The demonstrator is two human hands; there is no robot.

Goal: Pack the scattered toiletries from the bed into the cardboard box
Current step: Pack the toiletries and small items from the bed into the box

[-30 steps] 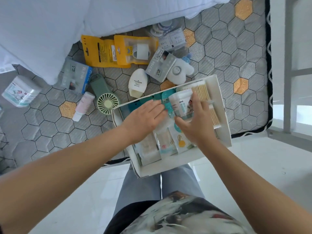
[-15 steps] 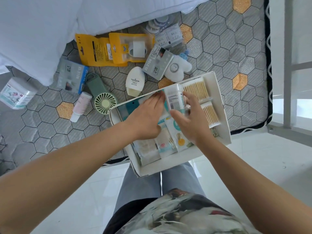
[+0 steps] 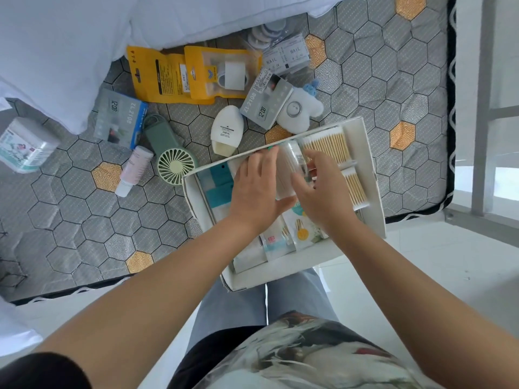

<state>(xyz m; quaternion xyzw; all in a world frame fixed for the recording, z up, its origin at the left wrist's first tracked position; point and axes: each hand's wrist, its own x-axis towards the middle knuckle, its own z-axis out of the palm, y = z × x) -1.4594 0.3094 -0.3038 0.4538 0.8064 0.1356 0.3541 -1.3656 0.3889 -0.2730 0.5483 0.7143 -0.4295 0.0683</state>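
The right grip (image 3: 323, 197) curls round a white tub (image 3: 290, 161). The left grip (image 3: 257, 192) lies flat-fingered against its other side. Under both sits the cardboard box (image 3: 370, 169), with cotton swabs (image 3: 330, 144) just beyond the right grip and a white bottle (image 3: 226, 130) on the bed (image 3: 84, 220) beyond the left.
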